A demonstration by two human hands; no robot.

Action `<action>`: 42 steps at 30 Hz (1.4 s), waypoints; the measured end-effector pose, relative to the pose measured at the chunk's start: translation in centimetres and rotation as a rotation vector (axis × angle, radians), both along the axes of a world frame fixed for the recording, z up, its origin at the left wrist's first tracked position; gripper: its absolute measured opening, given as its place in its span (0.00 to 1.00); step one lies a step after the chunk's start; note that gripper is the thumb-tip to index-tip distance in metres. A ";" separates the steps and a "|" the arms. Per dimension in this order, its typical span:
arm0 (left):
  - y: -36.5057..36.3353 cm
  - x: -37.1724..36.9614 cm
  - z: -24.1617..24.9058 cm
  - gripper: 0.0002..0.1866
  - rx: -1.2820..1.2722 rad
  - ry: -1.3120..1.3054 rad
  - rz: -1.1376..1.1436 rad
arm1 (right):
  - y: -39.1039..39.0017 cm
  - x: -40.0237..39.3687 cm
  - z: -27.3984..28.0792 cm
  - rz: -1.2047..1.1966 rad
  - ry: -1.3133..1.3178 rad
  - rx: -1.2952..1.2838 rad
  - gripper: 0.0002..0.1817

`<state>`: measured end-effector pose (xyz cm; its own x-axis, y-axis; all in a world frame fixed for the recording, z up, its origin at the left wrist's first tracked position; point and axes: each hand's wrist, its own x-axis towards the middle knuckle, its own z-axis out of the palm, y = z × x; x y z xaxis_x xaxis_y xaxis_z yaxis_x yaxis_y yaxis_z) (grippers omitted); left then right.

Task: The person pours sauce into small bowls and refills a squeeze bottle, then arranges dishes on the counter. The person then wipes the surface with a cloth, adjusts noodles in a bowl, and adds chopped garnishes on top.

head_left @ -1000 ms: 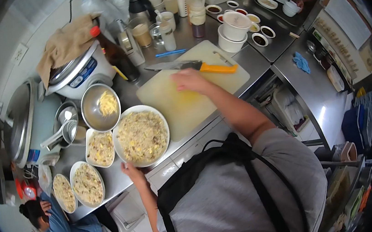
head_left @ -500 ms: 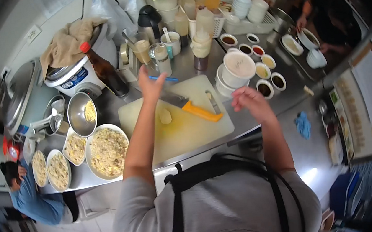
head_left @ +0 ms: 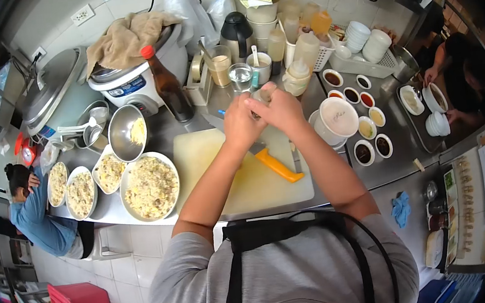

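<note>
My left hand (head_left: pixel 241 118) and my right hand (head_left: pixel 281 110) meet above the far edge of the cutting board (head_left: pixel 213 155). Both are closed around a small clear jar (head_left: pixel 260 96), mostly hidden by the fingers. Beneath my forearms lies a knife with a yellow handle (head_left: pixel 279 165), its blade partly covered by my left hand. Just beyond the jar stand a glass of clear liquid (head_left: pixel 240 77) and a white cup (head_left: pixel 259 66) with a spoon. A lidded white tub (head_left: pixel 338 118) is to the right of my right hand.
Bowls of fried rice (head_left: pixel 151 187) line the left front edge beside a steel bowl (head_left: pixel 128 133). A brown bottle (head_left: pixel 170 91) stands near the rice cooker (head_left: pixel 134 89). Small sauce dishes (head_left: pixel 364 152) sit right. A person in blue (head_left: pixel 43 213) sits left; another person's hands (head_left: pixel 430 77) handle bowls.
My hands, apart before, have come together around the jar, which stood on the counter. The right hand has left the tub's side. The whole view has shifted.
</note>
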<state>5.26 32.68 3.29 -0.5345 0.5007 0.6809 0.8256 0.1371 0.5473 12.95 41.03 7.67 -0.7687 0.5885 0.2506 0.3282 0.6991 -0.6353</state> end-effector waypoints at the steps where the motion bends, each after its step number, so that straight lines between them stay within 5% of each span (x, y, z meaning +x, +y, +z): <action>1: -1.2 0.0 0.3 0.22 -0.062 -0.055 -0.028 | -0.7 -0.4 -0.3 0.028 0.010 0.002 0.28; 9: -10.0 -2.0 0.9 0.19 -0.382 -0.514 -0.354 | -6.4 -1.4 -2.7 0.299 0.212 -0.205 0.21; 15: -12.5 -3.6 -1.1 0.19 -0.299 -0.788 -0.760 | -9.3 -1.5 -3.6 0.344 0.177 -0.163 0.17; 19: -14.5 -6.0 -4.4 0.41 -0.322 -1.152 -1.137 | -11.3 -1.5 -2.1 0.511 0.198 -0.162 0.15; 21: -14.9 -5.5 -4.2 0.40 -0.161 -1.454 -1.418 | -10.6 -1.6 -1.3 0.751 0.296 -0.197 0.16; 25: -14.3 -6.7 -3.2 0.39 -0.233 -1.360 -1.360 | -8.3 -2.2 -1.6 0.884 0.285 -0.392 0.25; 29: -13.2 -5.3 0.1 0.32 -0.355 -1.089 -1.083 | -7.1 -0.6 -2.0 0.647 0.204 -0.271 0.34; 32: -12.6 -5.1 0.2 0.30 -0.476 -0.890 -0.979 | -7.7 1.3 0.5 0.415 -0.102 -0.106 0.32; 33: -12.4 -5.0 0.0 0.28 -0.485 -0.917 -0.979 | -7.6 1.4 0.8 0.382 -0.218 -0.070 0.31; 36: -12.6 -4.3 0.2 0.25 -0.512 -1.021 -0.937 | -7.1 1.1 -1.4 0.504 -0.038 -0.079 0.27; 42: -12.7 -4.2 0.7 0.27 -0.492 -1.167 -1.194 | -5.5 1.2 -2.0 0.703 0.097 -0.273 0.26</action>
